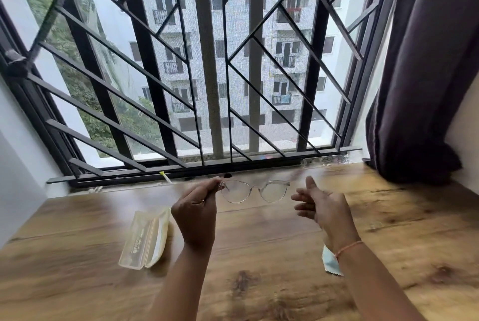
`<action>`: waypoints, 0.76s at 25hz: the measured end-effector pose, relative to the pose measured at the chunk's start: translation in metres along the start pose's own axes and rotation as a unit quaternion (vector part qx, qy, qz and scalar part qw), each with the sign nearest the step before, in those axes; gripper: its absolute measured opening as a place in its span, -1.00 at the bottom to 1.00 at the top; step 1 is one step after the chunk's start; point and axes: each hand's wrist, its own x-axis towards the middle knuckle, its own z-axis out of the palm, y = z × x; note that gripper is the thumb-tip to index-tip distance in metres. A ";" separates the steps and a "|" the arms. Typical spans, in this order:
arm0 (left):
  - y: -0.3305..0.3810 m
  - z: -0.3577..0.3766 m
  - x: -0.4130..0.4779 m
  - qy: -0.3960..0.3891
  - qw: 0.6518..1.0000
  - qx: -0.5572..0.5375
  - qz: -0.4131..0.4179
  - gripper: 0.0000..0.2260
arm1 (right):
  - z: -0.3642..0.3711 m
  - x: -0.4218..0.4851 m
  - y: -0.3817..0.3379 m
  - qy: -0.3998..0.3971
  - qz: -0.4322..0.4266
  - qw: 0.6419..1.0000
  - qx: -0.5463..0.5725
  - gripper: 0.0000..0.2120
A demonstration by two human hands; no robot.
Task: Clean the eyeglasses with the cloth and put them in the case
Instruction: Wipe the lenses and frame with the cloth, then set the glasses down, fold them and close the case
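The left hand (195, 213) was raised above the wooden table (259, 248), forearm angled up from the lower centre, back of the hand toward the camera, fingers curled. The eyeglasses (255, 191) were pinched by it at their left end, near the hinge, between thumb and fingertips. A ring (201, 201) was seen on one finger. The clear-framed eyeglasses were held level in the air, in front of the window sill, lenses facing the camera, not touching the table. The temple on the right side was blurred and could not be made out well. The right hand (320, 206) was held just beside the right lens, apart from it, palm turned toward the glasses, thumb up, fingers loosely spread, nothing gripped. An orange thread (348, 247) was worn on that wrist. The case (143, 237), pale and translucent, was lying open on the table just left of the left forearm. The cloth (330, 263), light blue, was lying on the table, partly hidden under the right wrist. A barred window grille (207, 61) was seen behind the table, a dark curtain (420, 74) at the right.
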 end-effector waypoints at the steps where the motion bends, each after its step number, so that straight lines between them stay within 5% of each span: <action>1: -0.001 0.001 -0.004 -0.005 1.000 -0.006 0.004 -0.89 | 0.005 0.005 -0.002 -0.021 0.033 0.998 0.052 -0.69; 6: -0.018 0.009 -0.026 -0.041 0.999 -0.023 -0.008 -0.86 | 0.018 0.023 0.022 -0.009 0.040 0.999 0.036 -0.98; 13: -0.069 0.032 -0.065 -0.227 0.960 0.164 -0.024 -0.66 | 0.028 0.057 0.092 0.065 0.069 0.996 -0.001 -0.80; 19: -0.075 0.038 -0.080 -0.304 0.913 0.176 -0.209 -0.55 | 0.035 0.080 0.125 0.072 0.074 0.994 -0.045 -0.78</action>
